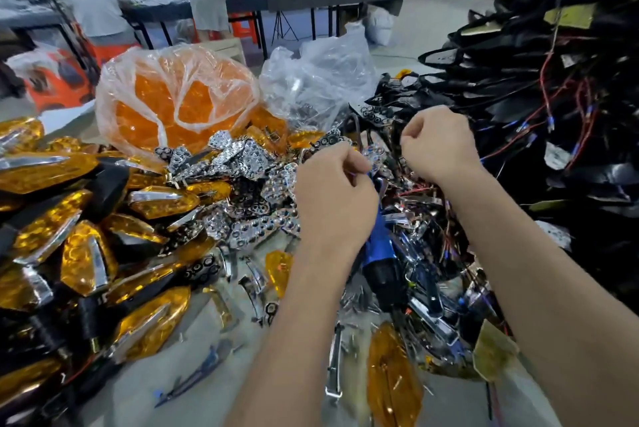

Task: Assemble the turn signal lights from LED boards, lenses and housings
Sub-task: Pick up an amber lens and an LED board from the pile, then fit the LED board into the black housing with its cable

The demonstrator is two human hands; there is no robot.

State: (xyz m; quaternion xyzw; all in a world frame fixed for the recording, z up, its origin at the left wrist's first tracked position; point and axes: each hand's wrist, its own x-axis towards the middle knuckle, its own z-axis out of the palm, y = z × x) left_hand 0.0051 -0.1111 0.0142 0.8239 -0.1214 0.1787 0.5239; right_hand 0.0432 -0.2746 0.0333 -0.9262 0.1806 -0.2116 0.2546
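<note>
My left hand point(332, 198) is curled over the middle of the parts pile, and its fingertips pinch a thin blue wire point(369, 173). A chrome reflector piece point(375, 154) lies just beyond that hand. My right hand point(439, 146) hovers a little further back and to the right, fingers curled into a fist with the thumb against the forefinger. I cannot make out anything inside it. Chrome LED reflector boards point(242, 164) are heaped left of my hands. Finished amber lights with black housings point(79, 254) fill the left side. A loose amber lens point(390, 378) lies near the front edge.
A clear bag of orange lenses point(179, 98) and a clear bag of small parts point(321, 81) stand behind the pile. Black housings with red and blue wires point(553, 98) tower on the right. A blue tool point(378, 250) lies under my wrists. Two people stand at far tables.
</note>
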